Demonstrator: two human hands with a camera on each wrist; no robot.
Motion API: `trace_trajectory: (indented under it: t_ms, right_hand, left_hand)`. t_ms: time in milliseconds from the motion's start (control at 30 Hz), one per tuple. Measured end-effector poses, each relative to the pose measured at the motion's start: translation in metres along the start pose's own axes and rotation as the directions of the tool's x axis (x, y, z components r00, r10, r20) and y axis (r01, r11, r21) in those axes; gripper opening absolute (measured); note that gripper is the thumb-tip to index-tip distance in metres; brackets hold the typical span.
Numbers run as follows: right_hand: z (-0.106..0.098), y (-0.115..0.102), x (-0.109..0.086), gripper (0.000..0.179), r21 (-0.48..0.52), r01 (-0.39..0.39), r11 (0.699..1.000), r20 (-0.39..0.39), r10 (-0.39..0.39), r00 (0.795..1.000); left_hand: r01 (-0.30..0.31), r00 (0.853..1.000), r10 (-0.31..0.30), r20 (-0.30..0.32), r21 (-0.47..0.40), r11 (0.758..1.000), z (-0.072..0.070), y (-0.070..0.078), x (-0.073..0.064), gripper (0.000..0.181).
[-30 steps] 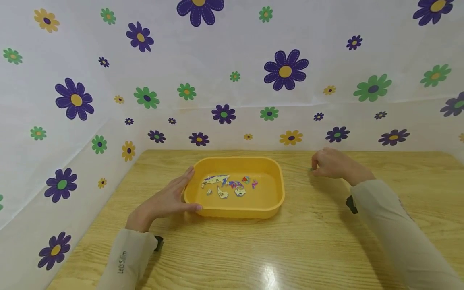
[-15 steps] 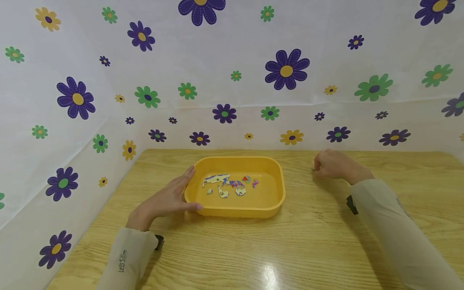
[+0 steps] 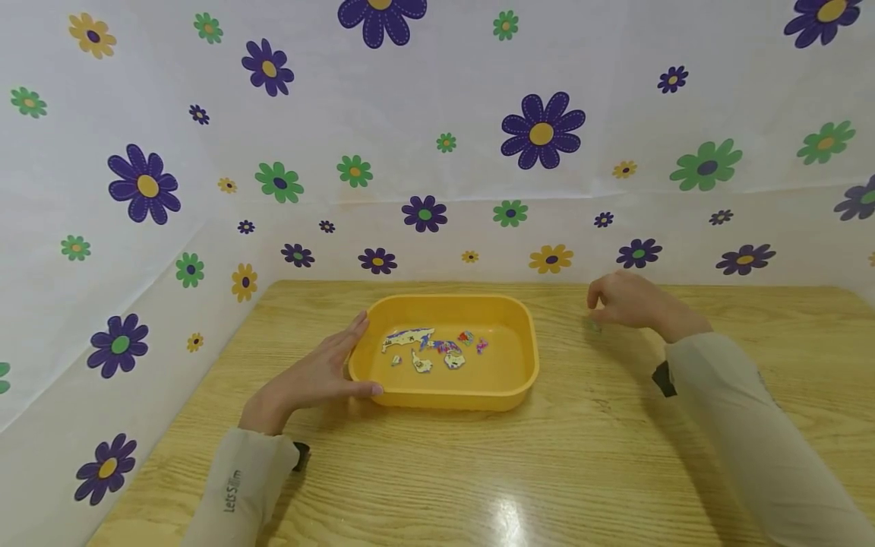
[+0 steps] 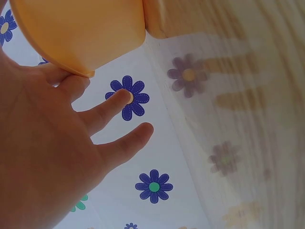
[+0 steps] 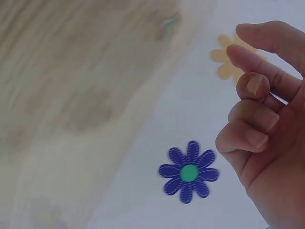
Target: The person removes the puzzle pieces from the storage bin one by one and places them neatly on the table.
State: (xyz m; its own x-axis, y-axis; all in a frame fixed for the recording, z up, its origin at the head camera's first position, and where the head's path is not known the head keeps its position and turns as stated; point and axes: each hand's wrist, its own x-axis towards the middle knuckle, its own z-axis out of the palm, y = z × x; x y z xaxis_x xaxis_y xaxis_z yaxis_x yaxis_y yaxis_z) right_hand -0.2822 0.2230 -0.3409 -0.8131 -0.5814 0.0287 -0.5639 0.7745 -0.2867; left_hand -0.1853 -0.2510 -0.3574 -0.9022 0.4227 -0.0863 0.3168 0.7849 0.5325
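Note:
My left hand [image 3: 317, 376] holds the left end of a yellow tray [image 3: 444, 401], its thumb at the front rim and its fingers along the left side. In the left wrist view, two fingers [image 4: 126, 145] of that hand stretch out free of the tray [image 4: 86, 28]. Flat, irregular paper-like pieces [image 3: 421, 365] lie inside, some cream, some purple and red. To the tray's right, my right hand [image 3: 632, 304] hovers over a tiny greenish thing [image 3: 595, 327] on the table. The right wrist view shows the thumb and index finger apart, nothing between them, the other fingers curled.
The tray stands on a wood-grain table [image 3: 437, 471]. White sheeting with a flower print [image 3: 451, 175] rises along the table's back edge and left side. A shiny, blurred speck [image 5: 169, 22] shows on the table in the right wrist view.
My right hand has lifted slightly and its thumb and index finger have parted, uncovering more of the tiny greenish thing. The left hand and tray have stayed put.

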Motion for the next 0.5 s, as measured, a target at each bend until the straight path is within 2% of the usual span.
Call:
trace_trajectory:
  t_ms: [300, 500]
  right_hand:
    - [-0.008, -0.022, 0.010, 0.018, 0.111, 0.059, 0.992, -0.072, -0.052, 0.996]
    - [-0.014, -0.040, 0.017, 0.019, 0.141, 0.109, 0.984, -0.095, -0.097, 0.991]
  left_hand:
    - [0.001, 1.000, -0.001, -0.006, 0.002, 1.000, 0.001, 0.001, 0.000, 0.118]
    - [0.002, 1.000, -0.002, -0.006, 0.003, 1.000, 0.001, 0.001, 0.001, 0.118]
